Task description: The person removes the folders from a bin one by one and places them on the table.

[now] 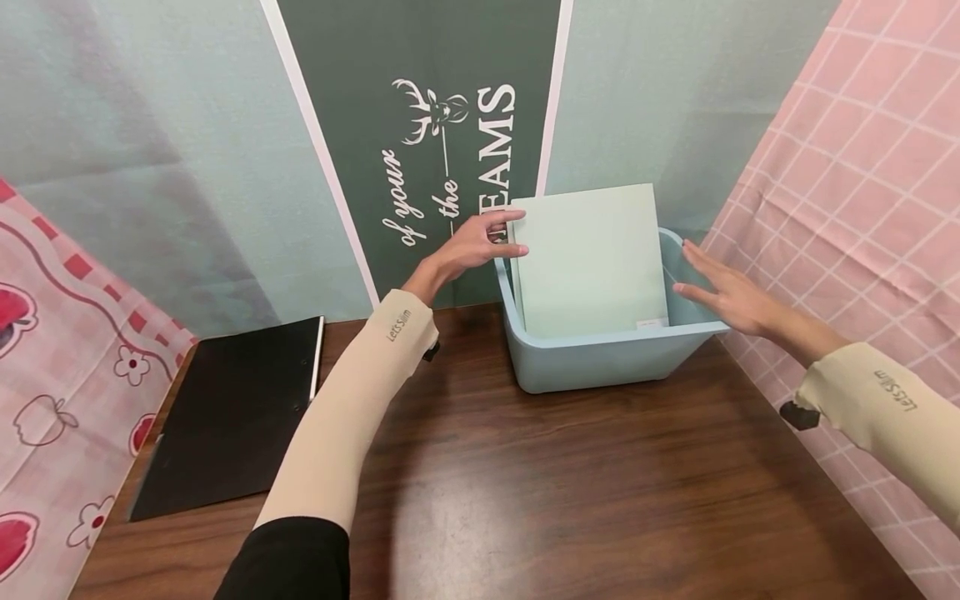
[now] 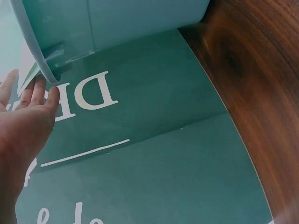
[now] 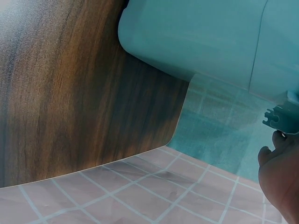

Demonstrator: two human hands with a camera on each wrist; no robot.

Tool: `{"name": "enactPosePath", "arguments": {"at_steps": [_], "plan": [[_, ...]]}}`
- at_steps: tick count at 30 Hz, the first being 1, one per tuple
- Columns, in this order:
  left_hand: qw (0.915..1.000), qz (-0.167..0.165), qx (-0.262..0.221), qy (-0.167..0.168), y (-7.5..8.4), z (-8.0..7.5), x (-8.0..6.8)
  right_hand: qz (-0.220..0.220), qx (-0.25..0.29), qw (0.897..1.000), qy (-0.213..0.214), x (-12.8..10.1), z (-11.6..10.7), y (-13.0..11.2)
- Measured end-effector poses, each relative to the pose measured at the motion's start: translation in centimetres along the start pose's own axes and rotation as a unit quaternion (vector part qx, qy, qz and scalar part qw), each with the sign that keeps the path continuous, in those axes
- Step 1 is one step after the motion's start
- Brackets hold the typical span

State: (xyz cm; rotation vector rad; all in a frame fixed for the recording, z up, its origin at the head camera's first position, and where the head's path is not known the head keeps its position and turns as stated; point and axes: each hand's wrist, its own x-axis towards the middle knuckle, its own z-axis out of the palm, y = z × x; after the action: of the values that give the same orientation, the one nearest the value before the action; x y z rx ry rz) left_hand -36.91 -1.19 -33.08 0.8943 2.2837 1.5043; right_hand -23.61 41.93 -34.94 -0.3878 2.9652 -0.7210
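A pale green, flat folder-like piece (image 1: 592, 258) with a small white label near its lower corner stands tilted in the light blue plastic bin (image 1: 600, 367). Another pale edge shows behind its left side. My left hand (image 1: 480, 240) is at that left side, thumb and fingers spread apart; in the left wrist view the hand (image 2: 28, 116) has its fingertips beside the bin's rim and the pale edge. Over the bin's right rim, my right hand (image 1: 731, 292) has its fingers extended. The right wrist view catches only part of the right hand (image 3: 282, 172), close to the rim.
A black flat folder (image 1: 232, 417) with a white edge lies at the left of the brown wooden table (image 1: 480, 500). Behind the bin hangs a green printed cloth (image 1: 420, 50). A pink checked cloth (image 1: 885, 167) borders the right side, a fruit-patterned one (image 1: 60, 417) the left.
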Motion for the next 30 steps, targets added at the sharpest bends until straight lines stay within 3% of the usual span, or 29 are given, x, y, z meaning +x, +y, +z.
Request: {"name": "enactPosePath", "arguments": {"at_steps": [13,18,30], "plan": [[0.9995,0.019,-0.026,-0.006,1.2,1.5,0.5,0.006,0.005,1.0,-0.002,-0.1,0.1,-0.2],[0.9992,0.039,-0.003,-0.007,1.4,2.0,0.7,0.007,0.005,1.0,0.0,-0.1,0.0,-0.2],[0.9988,0.04,0.024,-0.016,1.9,3.6,1.1,0.007,0.001,1.0,-0.001,0.1,0.0,-0.4]]}}
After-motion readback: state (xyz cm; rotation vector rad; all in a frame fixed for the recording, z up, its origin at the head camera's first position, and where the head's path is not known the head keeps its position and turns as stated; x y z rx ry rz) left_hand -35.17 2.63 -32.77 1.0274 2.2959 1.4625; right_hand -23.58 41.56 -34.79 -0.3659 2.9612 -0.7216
